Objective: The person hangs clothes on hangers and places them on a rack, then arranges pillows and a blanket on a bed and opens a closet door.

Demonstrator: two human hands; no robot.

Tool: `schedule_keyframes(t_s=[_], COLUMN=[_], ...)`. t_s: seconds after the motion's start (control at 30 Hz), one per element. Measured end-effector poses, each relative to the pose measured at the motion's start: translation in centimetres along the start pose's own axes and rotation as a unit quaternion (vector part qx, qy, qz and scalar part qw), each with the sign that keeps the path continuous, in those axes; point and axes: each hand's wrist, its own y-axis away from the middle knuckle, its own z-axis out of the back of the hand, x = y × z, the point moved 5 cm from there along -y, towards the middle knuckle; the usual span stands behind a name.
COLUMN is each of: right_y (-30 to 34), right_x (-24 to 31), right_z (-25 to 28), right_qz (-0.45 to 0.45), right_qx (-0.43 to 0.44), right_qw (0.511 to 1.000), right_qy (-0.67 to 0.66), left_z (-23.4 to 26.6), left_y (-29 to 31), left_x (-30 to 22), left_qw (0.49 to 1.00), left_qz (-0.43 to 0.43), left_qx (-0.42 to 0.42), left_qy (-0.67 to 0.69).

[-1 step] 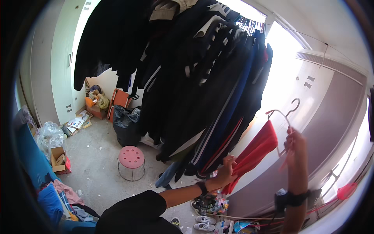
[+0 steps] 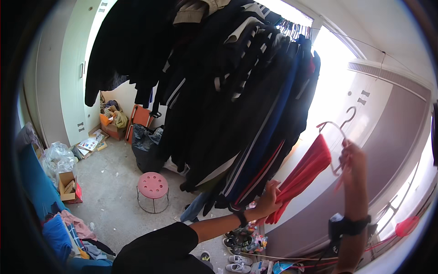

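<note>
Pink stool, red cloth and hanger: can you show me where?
Pink stool point(image 2: 153, 185), head view: middle of its round seat.
Red cloth point(image 2: 305, 176), head view: middle of its length.
Hanger point(image 2: 336, 125), head view: its curved upper bar.

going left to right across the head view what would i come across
Clear plastic bag → pink round stool → left hand → red cloth → right hand.

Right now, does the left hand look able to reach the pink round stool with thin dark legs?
Probably not: the left hand holds the red cloth garment, while the pink round stool stands on the grey floor, apparently beyond arm's reach, with dark hanging clothes partly between them in view.
</note>
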Motion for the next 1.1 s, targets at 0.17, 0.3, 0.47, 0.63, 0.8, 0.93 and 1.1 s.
schedule_keyframes(t_s=[0.17, 0.3, 0.47, 0.63, 0.8, 0.93, 1.1], right_y=[-13.0, -23.8, -34.6, -42.9, -49.6, -41.7, -22.5], right_x=[9.3, 13.1, 14.0, 11.1, 2.3, -0.3, -7.5], right_z=[-5.8, -9.1, -14.7, -16.7, -14.7, -18.5, -17.9], right_qz=[0.178, 0.259, 0.299, 0.36, 0.361, 0.402, 0.479], right_qx=[0.04, 0.069, 0.185, 0.218, 0.204, 0.232, 0.164], right_qw=[0.977, 0.956, 0.935, 0.907, 0.91, 0.879, 0.846], right_qy=[0.112, 0.116, 0.055, 0.021, 0.023, -0.112, -0.169], left_z=[-7.7, -11.7, -12.2, -10.5, -9.7, -4.6, -0.6], left_y=[-11.0, -20.6, -28.8, -28.9, -24.5, -15.7, 10.7], left_x=[6.1, 7.7, 11.2, 14.3, 15.7, 12.7, 14.1], left_qw=[0.991, 0.996, 0.988, 0.982, 0.97, 0.996, 0.941], left_qz=[0.083, -0.06, 0.025, 0.059, 0.102, 0.057, 0.212], left_qx=[0.089, 0.002, -0.008, 0.034, 0.11, 0.067, 0.262], left_qy=[0.047, 0.059, 0.155, 0.176, 0.19, 0.011, 0.004])
